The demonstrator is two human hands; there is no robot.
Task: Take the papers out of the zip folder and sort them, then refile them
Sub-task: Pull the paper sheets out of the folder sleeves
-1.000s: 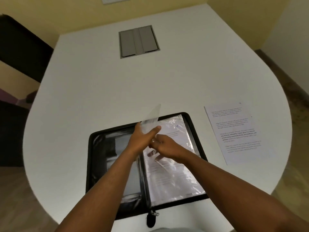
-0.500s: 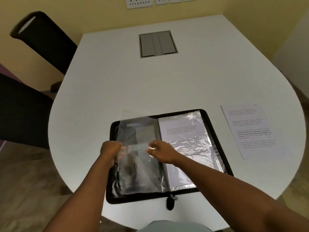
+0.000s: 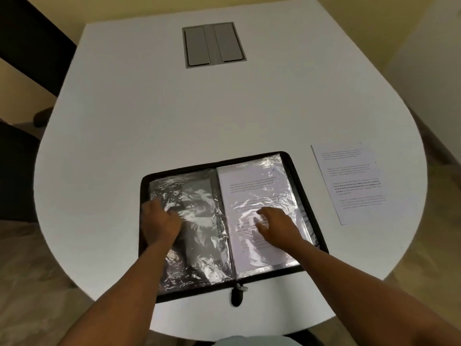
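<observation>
A black zip folder (image 3: 303,186) lies open on the white table near me. Its left side shows an empty clear plastic sleeve (image 3: 197,216) lying flat. Its right side holds a sleeve with a printed paper (image 3: 254,186) inside. My left hand (image 3: 159,223) rests flat on the empty left sleeve. My right hand (image 3: 277,226) lies with spread fingers on the right sleeve over the printed paper. A loose printed sheet (image 3: 349,182) lies on the table to the right of the folder.
The round white table (image 3: 174,121) has a grey cable hatch (image 3: 214,44) at its far middle. Black chairs (image 3: 27,46) stand at the left. The folder's zip pull (image 3: 237,295) hangs over the near edge.
The clear sleeve that stood upright between my hands has been turned over to the left and now lies flat. My left hand presses it down; my right hand moved onto the right page.
</observation>
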